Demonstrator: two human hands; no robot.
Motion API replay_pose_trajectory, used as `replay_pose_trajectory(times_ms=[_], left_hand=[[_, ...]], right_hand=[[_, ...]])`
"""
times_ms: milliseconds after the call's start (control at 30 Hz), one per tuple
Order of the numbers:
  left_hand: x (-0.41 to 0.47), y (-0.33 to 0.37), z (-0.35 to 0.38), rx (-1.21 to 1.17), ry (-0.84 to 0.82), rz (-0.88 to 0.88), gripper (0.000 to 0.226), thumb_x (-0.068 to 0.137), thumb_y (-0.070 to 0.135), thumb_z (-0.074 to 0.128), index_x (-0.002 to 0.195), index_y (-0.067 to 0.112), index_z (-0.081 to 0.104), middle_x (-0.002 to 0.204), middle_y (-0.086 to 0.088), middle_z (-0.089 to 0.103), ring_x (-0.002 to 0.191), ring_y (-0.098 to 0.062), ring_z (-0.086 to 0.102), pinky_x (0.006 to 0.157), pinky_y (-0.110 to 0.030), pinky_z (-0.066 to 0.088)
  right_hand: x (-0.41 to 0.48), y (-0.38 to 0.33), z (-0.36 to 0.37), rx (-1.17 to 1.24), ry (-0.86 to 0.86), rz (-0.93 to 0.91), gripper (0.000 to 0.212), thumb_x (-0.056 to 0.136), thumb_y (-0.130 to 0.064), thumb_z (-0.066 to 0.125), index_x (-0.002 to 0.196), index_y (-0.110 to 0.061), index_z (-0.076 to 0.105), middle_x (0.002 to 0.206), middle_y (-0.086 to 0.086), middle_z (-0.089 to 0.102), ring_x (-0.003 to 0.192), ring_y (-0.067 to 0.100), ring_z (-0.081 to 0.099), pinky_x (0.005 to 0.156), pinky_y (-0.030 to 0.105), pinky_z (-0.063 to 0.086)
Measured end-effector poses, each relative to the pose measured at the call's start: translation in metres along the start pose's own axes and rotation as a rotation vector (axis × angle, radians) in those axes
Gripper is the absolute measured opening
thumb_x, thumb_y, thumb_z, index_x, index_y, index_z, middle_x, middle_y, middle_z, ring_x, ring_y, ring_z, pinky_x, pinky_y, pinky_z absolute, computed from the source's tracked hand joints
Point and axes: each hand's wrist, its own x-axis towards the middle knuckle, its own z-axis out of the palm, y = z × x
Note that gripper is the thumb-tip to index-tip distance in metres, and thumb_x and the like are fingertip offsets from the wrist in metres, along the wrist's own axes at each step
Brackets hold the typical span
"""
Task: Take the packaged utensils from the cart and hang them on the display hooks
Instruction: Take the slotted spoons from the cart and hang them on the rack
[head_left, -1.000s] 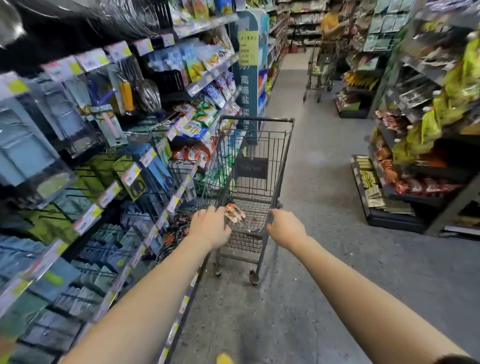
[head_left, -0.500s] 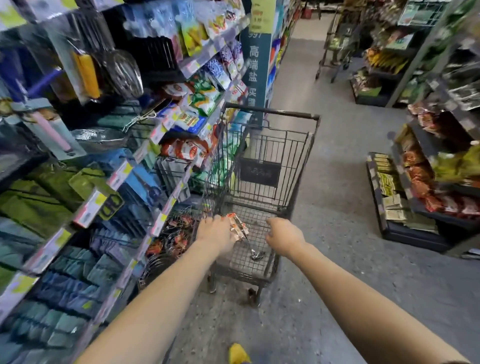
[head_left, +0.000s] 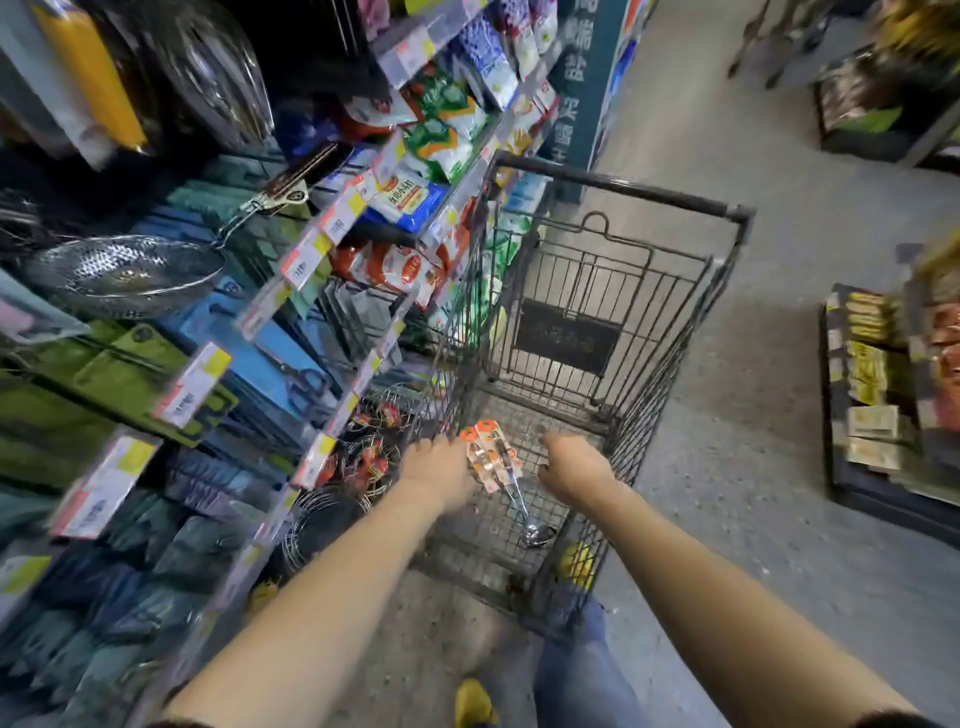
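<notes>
The packaged utensils (head_left: 491, 457), metal ladles on orange-and-white cards, lie in the near end of the dark wire cart (head_left: 618, 192); a shiny ladle bowl (head_left: 535, 532) points toward me. My left hand (head_left: 439, 470) is closed on the cart's near rim just left of the pack, touching or almost touching it. My right hand (head_left: 574, 465) is closed on the same rim just right of it. The display hooks (head_left: 291, 374) with hanging packs and price tags fill the shelving on the left.
A perforated metal skimmer (head_left: 124, 270) juts out from the left shelving at chest height. Wire racks (head_left: 363, 462) hang low beside the cart's left side. A low shelf of snack packs (head_left: 872, 395) stands at the right. Grey aisle floor (head_left: 753, 364) runs ahead.
The view has tipped down and closed in on the cart, which has rolled a little along the left shelving. Both hands stay on its near rim beside the pack.
</notes>
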Motion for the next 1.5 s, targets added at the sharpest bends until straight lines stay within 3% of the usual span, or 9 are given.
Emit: replay_pose_trajectory(times_ms=[200,433,800,1000,1100,1200,1333,1400,1500], left_hand=[[0.069,0.012,0.006,-0.072,-0.112,-0.115,0.047,0.098,0.036,0.052,0.136,0.008,0.050,0.137,-0.017,0.058,0.127,-0.037,0.056,0.105,-0.045,0.045],[0.144,0.032,0.026,-0.483,-0.236,-0.355,0.051,0.101,0.036,0.051,0.140,0.004,0.049,0.140,-0.021,0.057,0.129,-0.038,0.056,0.108,-0.043,0.046],[0.227,0.025,0.145,-0.672,-0.380,-0.531,0.034,0.094,0.025,0.064,0.125,0.009,0.062,0.119,-0.017,0.068,0.115,-0.037,0.064,0.085,-0.037,0.049],[0.280,0.025,0.229,-1.113,-0.258,-0.896,0.028,0.087,0.022,0.071,0.114,0.023,0.067,0.106,0.004,0.071,0.096,-0.020,0.068,0.088,-0.032,0.055],[0.293,0.037,0.249,-1.359,-0.149,-0.994,0.041,0.083,0.013,0.075,0.120,0.025,0.062,0.111,0.005,0.072,0.097,-0.016,0.068,0.088,-0.035,0.058],[0.301,0.045,0.256,-1.516,-0.058,-1.083,0.046,0.088,0.006,0.073,0.131,0.013,0.058,0.118,-0.001,0.068,0.100,-0.017,0.065,0.066,-0.016,0.051],[0.302,0.049,0.270,-1.542,-0.043,-1.056,0.035,0.090,0.017,0.076,0.123,0.013,0.063,0.109,-0.002,0.069,0.086,-0.014,0.063,0.065,-0.021,0.047],[0.300,0.049,0.275,-1.551,-0.092,-0.981,0.029,0.092,0.024,0.075,0.118,0.014,0.070,0.112,-0.002,0.073,0.091,-0.015,0.067,0.073,-0.022,0.052],[0.295,0.049,0.267,-1.531,-0.162,-0.892,0.042,0.091,0.033,0.076,0.129,0.019,0.067,0.126,0.001,0.069,0.111,-0.020,0.065,0.091,-0.033,0.052]], right_hand=[[0.082,0.021,-0.001,-0.081,-0.156,-0.062,0.035,0.095,-0.012,0.056,0.130,-0.013,0.059,0.122,0.012,0.069,0.109,0.031,0.068,0.091,0.043,0.059],[0.170,0.045,0.004,-0.101,-0.366,-0.101,0.036,0.096,-0.018,0.056,0.130,-0.007,0.062,0.128,0.018,0.066,0.118,0.036,0.065,0.099,0.042,0.055],[0.280,0.075,0.105,-0.027,-0.513,0.058,0.028,0.098,-0.015,0.056,0.122,-0.007,0.068,0.119,0.016,0.072,0.109,0.033,0.070,0.095,0.041,0.058],[0.323,0.078,0.180,0.113,-0.521,0.122,0.046,0.095,-0.034,0.070,0.131,-0.006,0.060,0.125,0.014,0.067,0.115,0.034,0.065,0.092,0.036,0.052],[0.337,0.076,0.214,0.268,-0.545,0.226,0.072,0.082,-0.044,0.083,0.135,-0.005,0.053,0.126,0.010,0.066,0.116,0.029,0.064,0.099,0.038,0.054],[0.341,0.073,0.235,0.408,-0.527,0.310,0.076,0.081,-0.032,0.087,0.135,-0.003,0.042,0.125,0.010,0.065,0.118,0.028,0.063,0.104,0.045,0.052],[0.338,0.082,0.245,0.554,-0.445,0.320,0.058,0.074,-0.018,0.091,0.111,-0.021,0.048,0.116,0.006,0.069,0.109,0.025,0.066,0.101,0.046,0.054],[0.333,0.086,0.240,0.677,-0.454,0.310,0.040,0.075,-0.008,0.088,0.103,-0.021,0.063,0.109,0.006,0.074,0.099,0.022,0.071,0.084,0.035,0.060],[0.322,0.091,0.226,0.863,-0.447,0.319,0.044,0.081,0.003,0.080,0.122,-0.006,0.066,0.110,0.007,0.076,0.094,0.017,0.074,0.069,0.021,0.059]])
